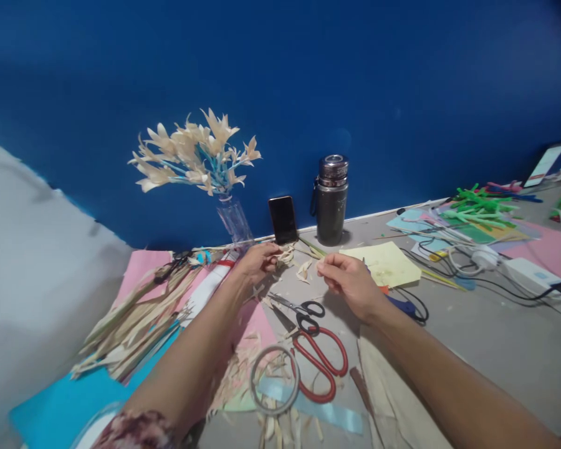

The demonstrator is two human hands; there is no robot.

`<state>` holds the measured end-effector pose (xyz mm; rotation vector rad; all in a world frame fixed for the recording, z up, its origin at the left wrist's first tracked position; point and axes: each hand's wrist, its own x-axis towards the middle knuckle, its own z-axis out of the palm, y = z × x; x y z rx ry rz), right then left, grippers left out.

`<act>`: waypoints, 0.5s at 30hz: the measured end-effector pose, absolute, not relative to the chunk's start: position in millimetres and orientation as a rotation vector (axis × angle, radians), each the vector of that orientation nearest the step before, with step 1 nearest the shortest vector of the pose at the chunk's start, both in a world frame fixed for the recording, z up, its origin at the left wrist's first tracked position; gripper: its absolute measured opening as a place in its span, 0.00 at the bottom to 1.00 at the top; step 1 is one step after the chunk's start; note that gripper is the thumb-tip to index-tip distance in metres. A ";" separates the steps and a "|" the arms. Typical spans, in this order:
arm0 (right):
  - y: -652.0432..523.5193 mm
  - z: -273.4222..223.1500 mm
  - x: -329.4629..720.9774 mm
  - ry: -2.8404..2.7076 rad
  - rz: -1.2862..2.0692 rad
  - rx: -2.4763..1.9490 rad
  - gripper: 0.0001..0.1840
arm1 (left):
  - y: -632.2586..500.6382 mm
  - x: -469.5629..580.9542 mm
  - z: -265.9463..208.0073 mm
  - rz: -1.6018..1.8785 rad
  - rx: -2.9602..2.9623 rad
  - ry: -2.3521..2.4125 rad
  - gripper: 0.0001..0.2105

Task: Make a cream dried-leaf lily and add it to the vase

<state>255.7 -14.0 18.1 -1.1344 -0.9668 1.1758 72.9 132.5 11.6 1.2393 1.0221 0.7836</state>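
My left hand is closed, its fingers curled beside pale dried-husk scraps on the table. Whether it grips one of them I cannot make out. Opposite it, my right hand is in a pinch, thumb against fingertips; anything held there is too small to name. Between the hands lies a loose pale husk piece. Nearer to me are black-handled scissors, red-handled scissors and a roll of tape seen as a ring.
A clear vase of pale husk flowers, a phone and a dark flask stand by the blue wall. Long husk strips lie left. Yellow paper, cables, a white power strip and green pipe cleaners lie right.
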 end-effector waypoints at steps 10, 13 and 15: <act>-17.2 16.8 246.2 -1.037 1.114 -1.143 0.16 | 59.8 70.3 38.1 0.623 1.005 0.813 0.09; -19.0 15.5 243.4 -1.112 1.114 -1.143 0.16 | 45.3 69.6 42.0 0.630 1.019 0.783 0.08; -20.2 14.9 241.4 -1.147 1.117 -1.143 0.16 | 40.6 68.8 43.2 0.636 1.030 0.794 0.08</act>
